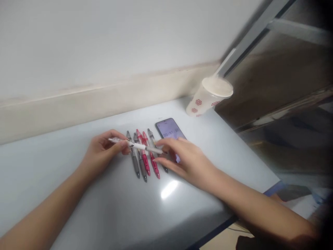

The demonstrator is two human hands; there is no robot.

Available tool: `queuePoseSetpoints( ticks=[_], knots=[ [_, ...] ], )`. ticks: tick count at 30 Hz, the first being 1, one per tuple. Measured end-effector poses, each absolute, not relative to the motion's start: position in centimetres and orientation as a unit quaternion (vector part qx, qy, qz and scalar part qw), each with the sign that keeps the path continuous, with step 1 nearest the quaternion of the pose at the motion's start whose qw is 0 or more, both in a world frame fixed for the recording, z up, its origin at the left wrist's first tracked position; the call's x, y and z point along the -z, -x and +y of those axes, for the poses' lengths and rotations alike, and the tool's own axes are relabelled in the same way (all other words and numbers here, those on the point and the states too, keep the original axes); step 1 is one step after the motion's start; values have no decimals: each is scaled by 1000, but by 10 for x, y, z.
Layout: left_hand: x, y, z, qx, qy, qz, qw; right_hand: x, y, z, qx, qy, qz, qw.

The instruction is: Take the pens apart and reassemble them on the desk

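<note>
A white pen (139, 146) with a grey grip is pinched near its clear end between the thumb and fingers of my left hand (108, 147). It is held aslant above a row of pens on the table. My right hand (186, 158) is around the pen's grey end, thumb and index finger apart, without a visible grip on it. Below lie two grey pens (135, 166) on the left and two red pens (145, 163) in the middle. On the right, another dark-tipped pen (151, 133) is partly hidden by my right hand.
A phone (169, 126) showing a running timer lies behind my right hand, which covers part of it. At the back right of the white table (125, 215) stands a lidded paper cup (208, 99) with red patterns. A wall (104, 45) borders the back edge.
</note>
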State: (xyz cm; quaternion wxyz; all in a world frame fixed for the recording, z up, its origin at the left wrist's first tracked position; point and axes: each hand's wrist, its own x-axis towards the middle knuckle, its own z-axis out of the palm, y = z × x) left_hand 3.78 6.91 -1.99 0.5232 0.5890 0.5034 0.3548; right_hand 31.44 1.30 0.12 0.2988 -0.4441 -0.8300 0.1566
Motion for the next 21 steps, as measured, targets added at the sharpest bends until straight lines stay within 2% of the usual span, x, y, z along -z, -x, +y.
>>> queuePoseSetpoints(
  ticks=[13, 18, 21],
  knots=[
    [19, -39, 70, -365, -570, 492, 547, 1, -315, 14, -138, 442, -841, 281],
    [17, -41, 70, -372, -565, 493, 546, 0, -316, 13, -139, 428, -839, 305],
    [15, -43, 69, -374, -569, 491, 543, 1, -315, 14, -139, 425, -849, 282]
  ],
)
